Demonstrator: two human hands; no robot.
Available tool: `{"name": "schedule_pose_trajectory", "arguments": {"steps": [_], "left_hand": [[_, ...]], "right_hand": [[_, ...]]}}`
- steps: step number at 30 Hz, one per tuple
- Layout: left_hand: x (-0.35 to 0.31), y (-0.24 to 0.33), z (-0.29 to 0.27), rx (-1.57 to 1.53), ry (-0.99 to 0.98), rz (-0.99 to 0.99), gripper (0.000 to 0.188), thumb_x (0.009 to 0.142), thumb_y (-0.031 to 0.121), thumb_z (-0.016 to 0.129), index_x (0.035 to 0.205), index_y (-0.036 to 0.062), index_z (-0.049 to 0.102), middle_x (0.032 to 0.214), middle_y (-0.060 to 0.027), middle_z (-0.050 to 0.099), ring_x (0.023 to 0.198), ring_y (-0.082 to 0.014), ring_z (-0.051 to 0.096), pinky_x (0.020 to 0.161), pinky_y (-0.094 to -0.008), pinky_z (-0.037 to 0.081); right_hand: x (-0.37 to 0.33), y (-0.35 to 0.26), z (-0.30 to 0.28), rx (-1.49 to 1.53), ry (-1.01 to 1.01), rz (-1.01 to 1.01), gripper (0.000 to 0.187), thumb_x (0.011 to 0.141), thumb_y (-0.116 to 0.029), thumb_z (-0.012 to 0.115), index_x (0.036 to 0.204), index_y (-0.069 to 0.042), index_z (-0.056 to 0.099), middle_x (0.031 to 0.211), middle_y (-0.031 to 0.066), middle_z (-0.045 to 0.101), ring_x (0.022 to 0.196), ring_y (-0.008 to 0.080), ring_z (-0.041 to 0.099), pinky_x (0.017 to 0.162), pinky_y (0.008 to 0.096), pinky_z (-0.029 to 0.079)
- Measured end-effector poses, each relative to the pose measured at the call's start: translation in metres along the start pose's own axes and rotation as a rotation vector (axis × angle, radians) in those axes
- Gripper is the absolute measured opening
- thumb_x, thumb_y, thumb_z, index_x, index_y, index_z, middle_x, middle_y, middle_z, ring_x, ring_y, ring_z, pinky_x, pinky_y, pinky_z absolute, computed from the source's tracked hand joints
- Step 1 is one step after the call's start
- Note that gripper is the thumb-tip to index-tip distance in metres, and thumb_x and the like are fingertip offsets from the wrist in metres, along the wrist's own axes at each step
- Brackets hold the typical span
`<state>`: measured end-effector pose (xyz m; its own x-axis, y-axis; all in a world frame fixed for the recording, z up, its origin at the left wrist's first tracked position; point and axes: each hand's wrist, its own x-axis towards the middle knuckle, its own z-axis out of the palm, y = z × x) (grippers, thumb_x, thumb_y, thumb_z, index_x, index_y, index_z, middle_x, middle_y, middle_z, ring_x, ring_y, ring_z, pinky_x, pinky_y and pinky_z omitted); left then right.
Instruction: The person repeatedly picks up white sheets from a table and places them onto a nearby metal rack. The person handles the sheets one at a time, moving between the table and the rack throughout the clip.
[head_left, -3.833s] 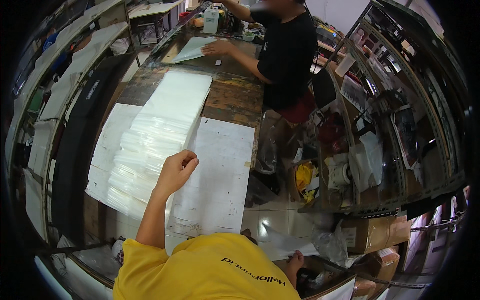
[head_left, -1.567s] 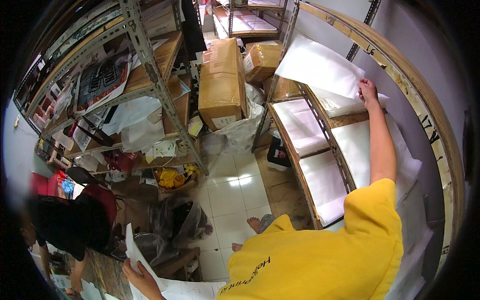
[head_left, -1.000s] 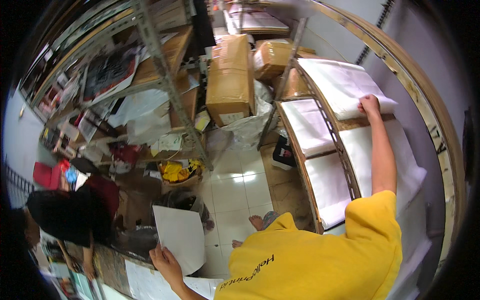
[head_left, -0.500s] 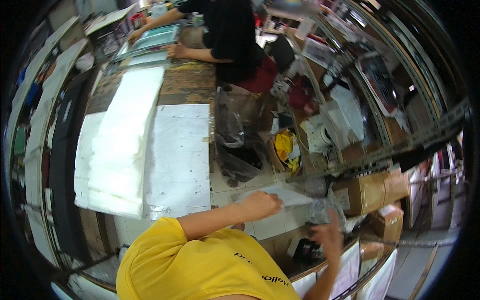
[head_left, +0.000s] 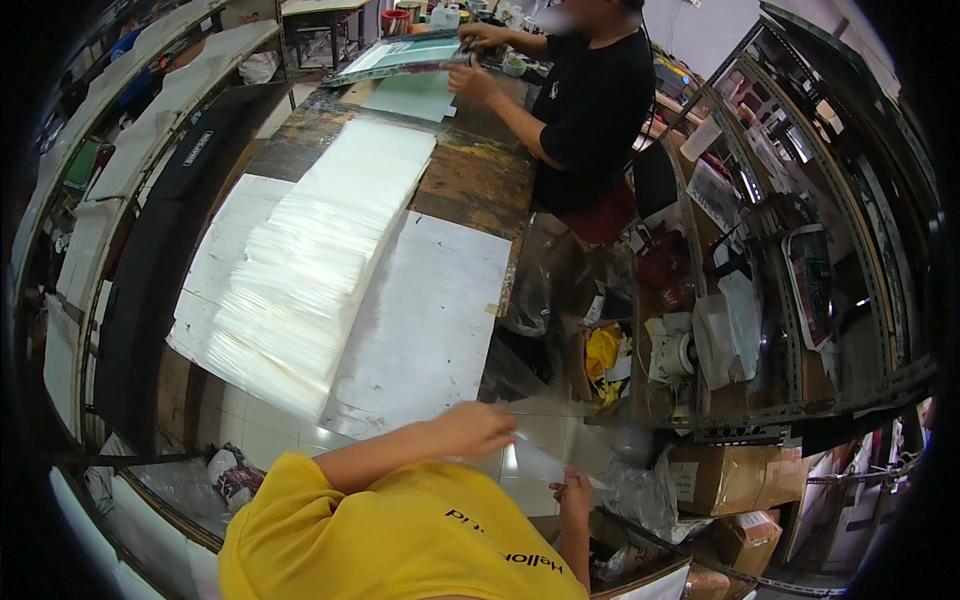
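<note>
A thin translucent white plastic sheet (head_left: 538, 463) is stretched between my two hands, in front of my body and off the table's near right corner. My left hand (head_left: 482, 428) is closed on its left end, the fingertips partly hidden by the back of the hand. At the other end, my right hand (head_left: 573, 490) pinches the sheet between fingers and thumb. A tall fanned stack of similar white plastic sheets (head_left: 310, 250) lies on the table to my left, its near edges stepped over one another.
White paper (head_left: 430, 310) covers the near part of the stained wooden table (head_left: 480, 185). Beyond, a person in black (head_left: 600, 100) handles a framed printing screen (head_left: 405, 55). Metal shelving (head_left: 800, 410) and cardboard boxes (head_left: 740, 478) stand on my right, with a long black case (head_left: 185, 200) at left.
My right hand has come in from the right and taken hold of the sheet's other end. My view has swung, shifting the table rightward. The other person's hands have moved along the screen frame.
</note>
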<state>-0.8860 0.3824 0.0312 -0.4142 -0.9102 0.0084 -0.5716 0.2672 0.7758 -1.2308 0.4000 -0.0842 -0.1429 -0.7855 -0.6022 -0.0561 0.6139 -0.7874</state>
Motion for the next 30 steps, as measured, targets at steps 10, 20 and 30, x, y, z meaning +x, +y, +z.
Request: {"name": "schedule_pose_trajectory", "arguments": {"steps": [10,20,30], "left_hand": [[-0.065,-0.046,-0.145,0.077,0.641,-0.352,0.023,0.091,0.02,0.064,0.101,-0.0008,0.067,0.089,-0.0149,0.068,0.073,-0.0275,0.065,0.068,-0.0364,0.052],[-0.091,-0.087,-0.206,0.21,0.865,-0.519,0.023,0.091,0.017,0.065,0.102,-0.0021,0.067,0.09,-0.0154,0.066,0.074,-0.0272,0.064,0.07,-0.0373,0.051],[-0.033,-0.213,-0.293,0.82,0.992,-0.468,0.057,0.082,0.011,0.071,0.133,0.0025,0.049,0.134,-0.0181,0.049,0.123,-0.0356,0.05,0.101,-0.0448,0.044]], "right_hand": [[0.022,0.108,-0.015,0.107,0.148,0.235,0.026,0.098,-0.018,0.053,0.115,0.001,0.053,0.09,0.0122,0.062,0.066,0.0202,0.063,0.049,0.0298,0.046],[0.031,0.097,-0.024,0.142,0.246,0.231,0.019,0.096,-0.013,0.054,0.112,-0.001,0.054,0.087,0.0122,0.061,0.064,0.0197,0.063,0.047,0.0265,0.044],[0.017,0.087,-0.036,-0.002,0.18,0.188,0.019,0.096,-0.017,0.055,0.105,0.0,0.054,0.075,0.0104,0.061,0.059,0.0194,0.062,0.044,0.0271,0.044]]}}
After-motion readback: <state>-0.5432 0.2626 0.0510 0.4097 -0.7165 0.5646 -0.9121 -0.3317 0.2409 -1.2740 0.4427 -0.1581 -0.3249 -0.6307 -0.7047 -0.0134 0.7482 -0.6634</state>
